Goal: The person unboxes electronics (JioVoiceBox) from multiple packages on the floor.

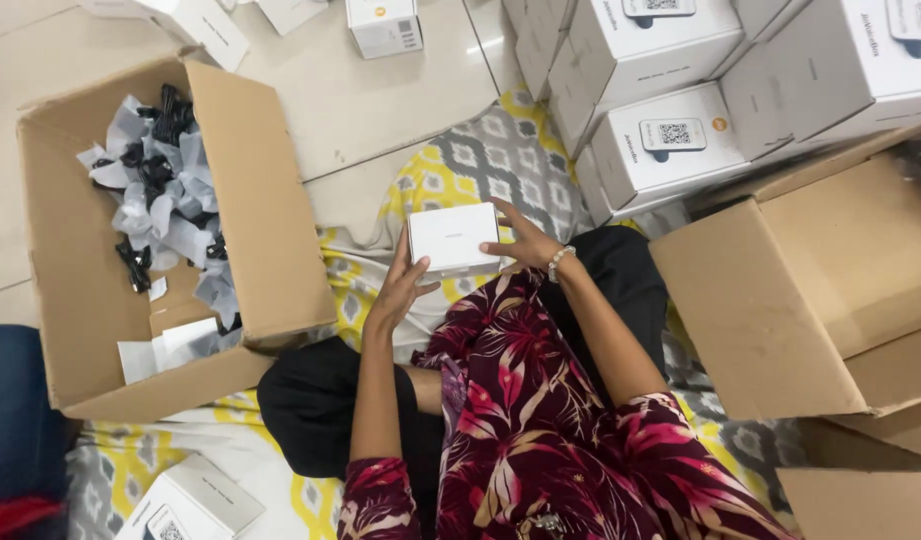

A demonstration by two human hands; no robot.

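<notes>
Nearest the camera, both forearms run up out of floral maroon sleeves (pixel 540 430), bent at the elbows and converging over the lap. The left hand (pixel 398 290) rises with its wrist cocked back, fingers spread along the lower left edge of a small white box (pixel 453 237), thumb pressing near its bottom corner. The right hand (pixel 525 243), a beaded bracelet (pixel 559 262) at its wrist, comes in from the right side with fingers splayed over the box's right edge, so the box is gripped between the two hands, held flat-faced upward just above the knees. Beneath it lies a yellow and grey patterned cloth (pixel 480 160) spread over the pale floor. To the left stands an open cardboard carton (pixel 260 220), holding a jumble of black parts in clear grey bags (pixel 160 190). To the right sits another cardboard carton (pixel 800 290), flaps open. Further off, at the top right, white boxes (pixel 670 140) are stacked together, and a lone smaller white one (pixel 383 25) rests on the floor beyond.
</notes>
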